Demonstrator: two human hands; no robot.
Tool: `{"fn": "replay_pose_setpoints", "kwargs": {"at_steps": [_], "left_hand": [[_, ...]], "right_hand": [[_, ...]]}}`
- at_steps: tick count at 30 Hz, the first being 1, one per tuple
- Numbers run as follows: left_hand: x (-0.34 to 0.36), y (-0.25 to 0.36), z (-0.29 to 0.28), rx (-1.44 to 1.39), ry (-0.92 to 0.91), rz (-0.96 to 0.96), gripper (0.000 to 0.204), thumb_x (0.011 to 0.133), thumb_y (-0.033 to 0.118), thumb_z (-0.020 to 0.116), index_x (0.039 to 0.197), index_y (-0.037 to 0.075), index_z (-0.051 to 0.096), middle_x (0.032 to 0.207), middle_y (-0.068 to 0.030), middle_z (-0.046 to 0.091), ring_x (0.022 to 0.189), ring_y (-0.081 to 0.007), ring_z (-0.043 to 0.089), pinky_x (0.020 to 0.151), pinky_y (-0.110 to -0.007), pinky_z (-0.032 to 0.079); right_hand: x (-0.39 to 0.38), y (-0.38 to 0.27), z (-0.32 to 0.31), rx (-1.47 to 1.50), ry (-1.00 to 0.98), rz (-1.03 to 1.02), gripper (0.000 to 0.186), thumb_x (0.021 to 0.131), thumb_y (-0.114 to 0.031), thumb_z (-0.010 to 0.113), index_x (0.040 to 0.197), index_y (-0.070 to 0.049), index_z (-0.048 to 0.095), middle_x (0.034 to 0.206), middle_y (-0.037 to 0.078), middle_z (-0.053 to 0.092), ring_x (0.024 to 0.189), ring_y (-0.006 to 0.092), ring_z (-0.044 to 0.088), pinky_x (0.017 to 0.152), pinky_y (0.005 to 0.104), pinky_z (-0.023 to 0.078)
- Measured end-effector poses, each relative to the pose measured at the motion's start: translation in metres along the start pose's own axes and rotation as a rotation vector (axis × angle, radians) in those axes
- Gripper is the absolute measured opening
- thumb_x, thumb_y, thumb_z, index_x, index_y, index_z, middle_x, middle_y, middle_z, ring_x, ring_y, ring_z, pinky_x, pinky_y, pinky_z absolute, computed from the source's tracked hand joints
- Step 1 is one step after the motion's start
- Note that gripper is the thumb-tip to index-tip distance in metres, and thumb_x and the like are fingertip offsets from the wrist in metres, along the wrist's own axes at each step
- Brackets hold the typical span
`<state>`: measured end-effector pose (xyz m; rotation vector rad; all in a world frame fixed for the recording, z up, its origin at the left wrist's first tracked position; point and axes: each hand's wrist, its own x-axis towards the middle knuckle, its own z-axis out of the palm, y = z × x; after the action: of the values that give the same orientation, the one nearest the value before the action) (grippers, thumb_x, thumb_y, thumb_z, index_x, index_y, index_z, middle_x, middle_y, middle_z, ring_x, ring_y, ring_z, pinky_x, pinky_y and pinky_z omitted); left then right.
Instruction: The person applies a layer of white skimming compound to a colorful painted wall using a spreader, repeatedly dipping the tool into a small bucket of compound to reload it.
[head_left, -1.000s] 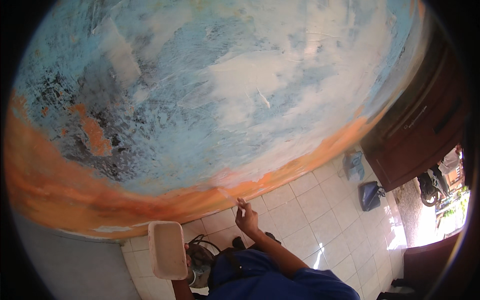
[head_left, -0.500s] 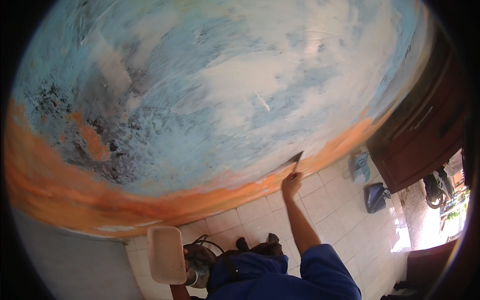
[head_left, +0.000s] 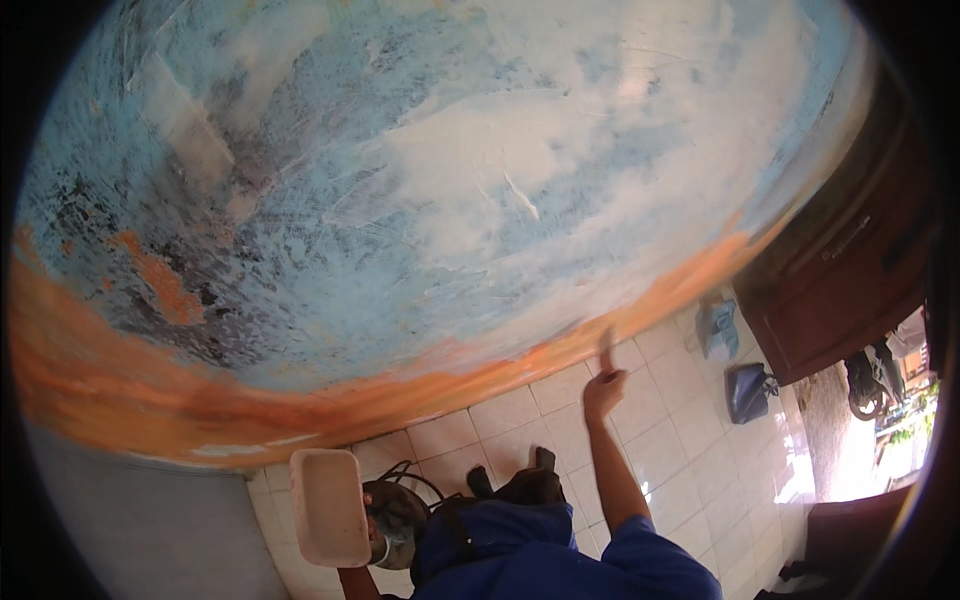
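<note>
In my right hand (head_left: 604, 393) is a putty knife (head_left: 607, 350), upright and blurred, its blade seen nearly edge-on close to the wall's lower orange band. The fingers are wrapped round its handle. My left hand (head_left: 373, 522), partly hidden, grips the side of a pale rectangular tray (head_left: 331, 508) with whitish smears inside. The wall (head_left: 440, 210) in front of me carries patchy white filler over light blue, with dark and orange patches at the left. A raised white ridge stands out near its middle.
Beside the tray is a dark round container (head_left: 405, 525) with black cables or straps near it. On the tiled floor (head_left: 660, 450) lie a light-blue bag (head_left: 718, 330) and a dark-blue bag (head_left: 750, 392). A brown door (head_left: 850, 290) stands at right, by a bright doorway with a motorcycle outside.
My right hand has moved slightly down and to the right with the putty knife, whose blade has come away from the white area. The tray has barely shifted.
</note>
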<state>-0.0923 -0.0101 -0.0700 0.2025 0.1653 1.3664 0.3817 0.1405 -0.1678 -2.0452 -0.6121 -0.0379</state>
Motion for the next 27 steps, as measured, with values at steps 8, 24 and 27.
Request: {"fn": "replay_pose_setpoints", "kwargs": {"at_steps": [8,24,27], "left_hand": [[-0.004,-0.032,0.007,0.033,0.072,0.029,0.060,0.087,0.042,0.051,0.128,0.001,0.037,0.120,-0.0308,0.040,0.065,-0.0373,0.057,0.048,-0.038,0.051],[-0.007,-0.097,0.026,0.306,0.257,0.081,0.058,0.087,0.046,0.047,0.129,0.005,0.041,0.121,-0.0266,0.043,0.059,-0.0309,0.058,0.043,-0.033,0.051],[-0.019,-0.093,-0.009,0.274,0.209,0.028,0.065,0.088,0.049,0.045,0.132,0.003,0.033,0.123,-0.0262,0.042,0.063,-0.0353,0.059,0.048,-0.040,0.052]], "right_hand": [[0.032,0.064,0.087,-0.099,-0.051,-0.108,0.024,0.087,-0.013,0.046,0.102,-0.001,0.061,0.070,0.022,0.061,0.060,0.0339,0.060,0.053,0.0450,0.045],[0.046,0.091,0.040,-0.024,-0.029,0.065,0.020,0.079,-0.014,0.058,0.074,0.005,0.063,0.065,0.025,0.059,0.059,0.0404,0.058,0.056,0.0471,0.044],[0.070,0.076,0.072,0.166,0.138,0.140,0.021,0.078,-0.014,0.057,0.069,0.005,0.061,0.061,0.024,0.057,0.055,0.0402,0.056,0.054,0.0470,0.044]]}}
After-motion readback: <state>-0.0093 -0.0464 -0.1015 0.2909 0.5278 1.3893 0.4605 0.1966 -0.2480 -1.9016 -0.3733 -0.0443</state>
